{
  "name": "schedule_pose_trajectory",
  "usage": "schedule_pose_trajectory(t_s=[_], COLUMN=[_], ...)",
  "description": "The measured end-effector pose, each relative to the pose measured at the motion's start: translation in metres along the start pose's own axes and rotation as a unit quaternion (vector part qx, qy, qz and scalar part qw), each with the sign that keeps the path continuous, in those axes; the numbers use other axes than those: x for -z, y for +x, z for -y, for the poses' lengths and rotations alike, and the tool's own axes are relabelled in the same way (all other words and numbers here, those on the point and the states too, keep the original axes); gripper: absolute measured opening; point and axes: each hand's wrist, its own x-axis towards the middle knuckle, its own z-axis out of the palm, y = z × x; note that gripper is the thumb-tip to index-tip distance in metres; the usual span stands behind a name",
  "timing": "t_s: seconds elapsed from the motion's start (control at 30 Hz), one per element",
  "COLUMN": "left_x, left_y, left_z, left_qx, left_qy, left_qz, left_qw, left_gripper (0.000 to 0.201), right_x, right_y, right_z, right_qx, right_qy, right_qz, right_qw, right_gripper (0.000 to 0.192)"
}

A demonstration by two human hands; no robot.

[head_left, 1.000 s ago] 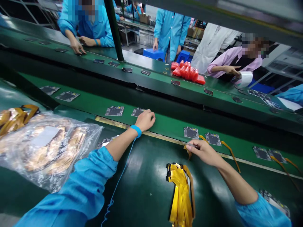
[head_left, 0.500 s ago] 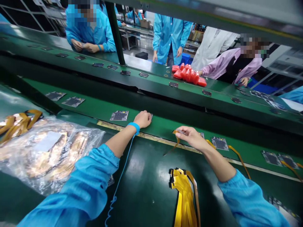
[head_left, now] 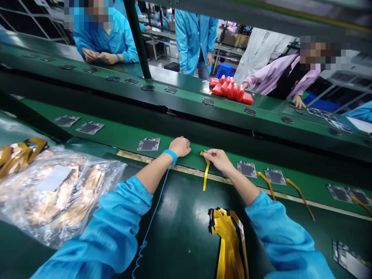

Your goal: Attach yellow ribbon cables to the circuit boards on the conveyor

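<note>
My left hand (head_left: 180, 147), with a blue wrist strap (head_left: 171, 155) on it, is closed over a circuit board (head_left: 190, 143) on the green belt; only a corner of that board shows. Between the thumb and fingers of my right hand (head_left: 217, 159) is a yellow flex cable (head_left: 206, 170), its strip hanging down over the belt's near edge. Left of my hands another circuit board (head_left: 148, 144) lies flat. To the right, a board (head_left: 246, 169) has a yellow flex cable (head_left: 266, 184) next to it. A bundle of yellow flex cables (head_left: 229, 240) lies on the bench below.
A clear plastic bag (head_left: 58, 193) of copper-coloured strips fills the left side. A dark post (head_left: 31, 120) crosses there. Across a dark divider, a second belt carries small boards, with red packets (head_left: 231, 89) behind it and several people beyond. A loose board (head_left: 350, 259) lies lower right.
My right hand has moved left, bringing the flex cable closer to my left hand. My left hand and the boards near it have shifted slightly right in view.
</note>
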Motion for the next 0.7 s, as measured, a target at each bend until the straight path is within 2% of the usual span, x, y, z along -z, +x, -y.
schedule_pose_trajectory(t_s=[0.17,0.33,0.47,0.7], left_x=[0.0,0.001,-0.002,-0.006], left_y=[-0.001,-0.014,-0.031,-0.046], left_z=[-0.004,0.007,0.018,0.017], left_qx=[-0.015,-0.086,-0.154,-0.181], left_qy=[-0.002,-0.028,-0.026,0.018], left_qz=[0.005,-0.011,-0.046,-0.027], left_qw=[1.0,0.996,0.987,0.983], left_gripper=[0.009,0.015,0.027,0.033], right_x=[-0.013,-0.03,-0.037,-0.036], right_y=[0.013,0.026,0.031,0.033], right_z=[-0.003,0.003,0.014,0.022], right_qx=[-0.017,-0.065,-0.093,-0.109], right_qy=[0.006,-0.107,-0.187,-0.24], right_qz=[-0.021,-0.073,-0.086,-0.107], right_qw=[1.0,0.989,0.974,0.959], right_gripper=[0.038,0.018,0.013,0.011])
